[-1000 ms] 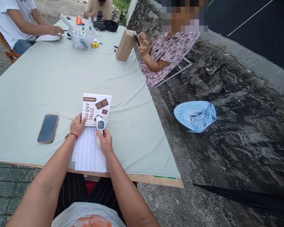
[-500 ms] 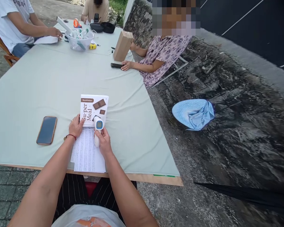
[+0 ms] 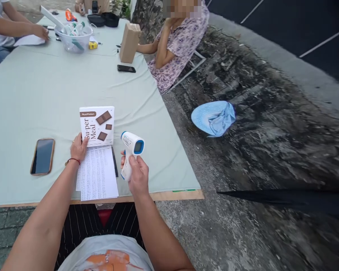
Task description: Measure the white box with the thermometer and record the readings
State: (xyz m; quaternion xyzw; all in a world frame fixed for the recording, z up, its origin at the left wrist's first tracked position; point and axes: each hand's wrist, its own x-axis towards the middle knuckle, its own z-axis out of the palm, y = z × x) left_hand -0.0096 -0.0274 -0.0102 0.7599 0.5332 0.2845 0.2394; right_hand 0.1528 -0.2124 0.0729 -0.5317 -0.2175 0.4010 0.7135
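My left hand (image 3: 79, 148) grips the lower left edge of a white "Su-per Meal" box (image 3: 109, 136) printed with brown chocolate pieces, its thumb on the front. In my right hand (image 3: 139, 175) is a white and blue infrared thermometer (image 3: 129, 145), fingers wrapped round the handle and its small screen facing me. The thermometer is to the right of the box, apart from it. Below the box lie sheets of paper (image 3: 98, 177) covered in small writing, with a black pen (image 3: 114, 162) along their right edge.
Left of the papers lies a phone (image 3: 42, 156). Farther back on the table (image 3: 59, 86) are a plastic basket of bottles (image 3: 76, 46), a tape measure (image 3: 93, 45), a cardboard box (image 3: 129, 43) and another phone (image 3: 126, 69). Several people sit around. A blue hat (image 3: 213, 118) lies beyond the right edge.
My right hand has moved the thermometer right, away from the front of the box, uncovering the pen. The person at right has lifted a hand off the far phone. My view has shifted.
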